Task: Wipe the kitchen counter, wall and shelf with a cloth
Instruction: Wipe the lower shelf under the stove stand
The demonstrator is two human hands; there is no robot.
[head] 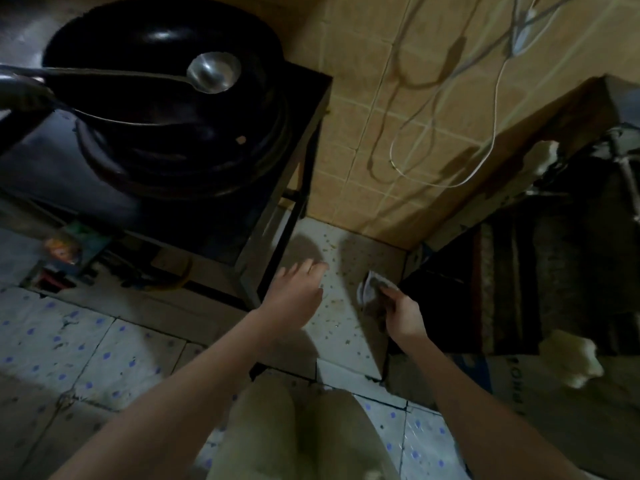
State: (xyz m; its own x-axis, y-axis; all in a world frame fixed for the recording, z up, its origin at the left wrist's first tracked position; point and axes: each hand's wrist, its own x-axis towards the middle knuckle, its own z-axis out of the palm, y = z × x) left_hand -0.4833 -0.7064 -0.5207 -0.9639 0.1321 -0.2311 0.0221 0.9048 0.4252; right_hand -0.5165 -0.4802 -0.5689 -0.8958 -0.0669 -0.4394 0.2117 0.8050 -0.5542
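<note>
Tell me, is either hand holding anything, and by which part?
The right hand grips a small crumpled cloth by its near end; the rest bunches out ahead of the hand. The left hand holds nothing.

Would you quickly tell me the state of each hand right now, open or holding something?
Left hand: open, fingers relaxed, holding nothing.
Right hand: closed, gripping the cloth.

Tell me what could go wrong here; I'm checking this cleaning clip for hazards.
Loose cables hang down the tiled wall; the cloth in the right hand could snag them. The left hand reaches beside the black stand; a knock might shake the ladle lying across the wok.
</note>
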